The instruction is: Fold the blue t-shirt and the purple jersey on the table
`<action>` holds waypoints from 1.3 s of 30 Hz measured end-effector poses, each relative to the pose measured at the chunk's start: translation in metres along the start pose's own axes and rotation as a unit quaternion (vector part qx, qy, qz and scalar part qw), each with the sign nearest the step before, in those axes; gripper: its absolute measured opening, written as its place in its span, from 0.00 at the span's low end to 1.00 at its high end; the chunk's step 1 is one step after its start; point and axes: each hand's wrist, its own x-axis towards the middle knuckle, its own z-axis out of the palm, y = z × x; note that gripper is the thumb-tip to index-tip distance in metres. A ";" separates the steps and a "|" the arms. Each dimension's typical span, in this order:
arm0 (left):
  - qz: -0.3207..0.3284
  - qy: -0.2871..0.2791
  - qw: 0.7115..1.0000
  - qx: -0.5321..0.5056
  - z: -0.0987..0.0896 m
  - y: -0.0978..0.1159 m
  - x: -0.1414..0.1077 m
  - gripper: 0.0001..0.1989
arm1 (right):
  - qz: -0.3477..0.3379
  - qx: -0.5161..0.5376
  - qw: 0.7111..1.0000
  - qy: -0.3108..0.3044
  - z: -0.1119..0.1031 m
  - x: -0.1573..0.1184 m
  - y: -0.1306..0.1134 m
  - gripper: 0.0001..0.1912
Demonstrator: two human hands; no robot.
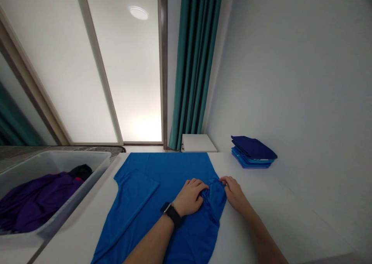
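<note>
the left hand (188, 197) and right hand (235, 192) grasp a bunched fold of the blue shirt (171, 171), and a loose pinch could let it slip free.

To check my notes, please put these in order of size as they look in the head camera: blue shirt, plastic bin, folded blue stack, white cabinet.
1. Blue shirt
2. Plastic bin
3. Folded blue stack
4. White cabinet

Nearness makes the true sizes unsure: the cabinet stands farthest.
</note>
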 end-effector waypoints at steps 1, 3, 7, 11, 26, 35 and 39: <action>0.004 0.003 1.000 -0.006 -0.001 0.001 0.000 0.24 | 0.007 -0.031 0.999 -0.004 0.001 -0.001 0.002 0.18; 0.013 0.007 1.000 -0.017 -0.003 0.005 0.000 0.23 | 0.026 -0.092 0.995 -0.007 0.003 -0.003 0.003 0.17; 0.027 0.003 0.999 -0.027 -0.003 0.010 -0.002 0.18 | 0.045 -0.159 0.986 -0.020 0.006 -0.007 0.003 0.14; 0.038 -0.012 0.999 -0.022 0.000 0.011 -0.003 0.21 | 0.040 -0.136 0.989 -0.036 0.006 -0.006 0.003 0.17; 0.063 -0.067 0.996 -0.007 0.004 0.018 -0.004 0.13 | 0.057 -0.163 0.985 -0.005 -0.006 -0.004 0.020 0.17; 0.054 -0.065 0.996 -0.009 0.002 0.021 -0.005 0.14 | 0.077 -0.156 0.985 0.020 -0.014 -0.001 0.033 0.18; 0.059 -0.053 0.997 0.005 0.003 0.023 -0.005 0.12 | 0.056 -0.217 0.974 0.025 -0.010 -0.003 0.025 0.13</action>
